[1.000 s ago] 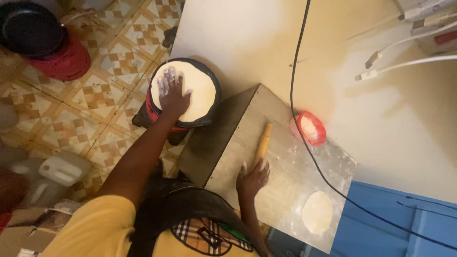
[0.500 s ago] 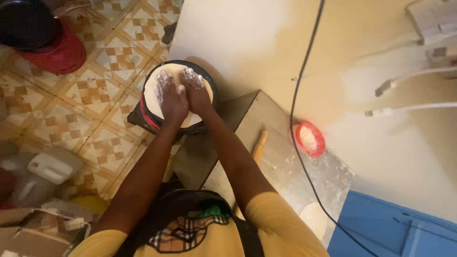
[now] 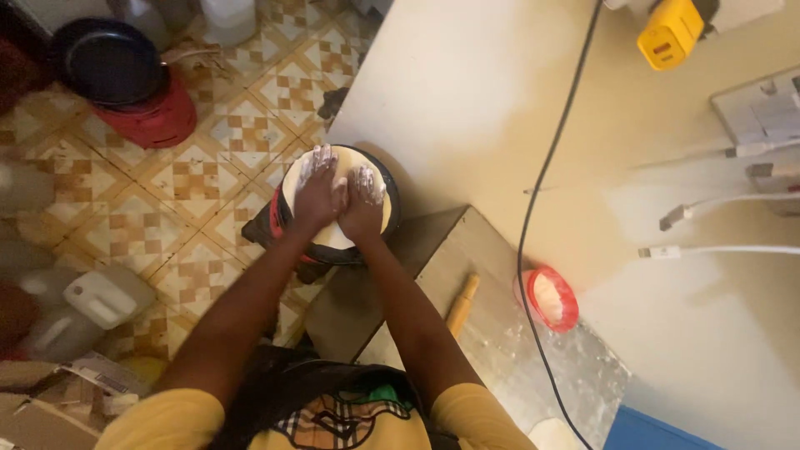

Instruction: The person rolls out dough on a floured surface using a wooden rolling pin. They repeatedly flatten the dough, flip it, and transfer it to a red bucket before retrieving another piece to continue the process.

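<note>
head view: both hands (image 3: 337, 196) press flatbread (image 3: 333, 235).

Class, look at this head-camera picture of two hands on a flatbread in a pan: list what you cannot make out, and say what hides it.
1. Middle of the flatbread: covered by the left hand and right hand.
2. Burner under the pan: hidden by the pan.
3. Rolling pin: near end behind the right arm.
4. Contents of the red bowl: white, too small to identify.
5. Jugs at left: blurred.

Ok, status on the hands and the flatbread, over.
Left hand and right hand flat on flatbread. Flatbread lies in black pan. Nothing blocking; rolling pin aside on board.
</note>
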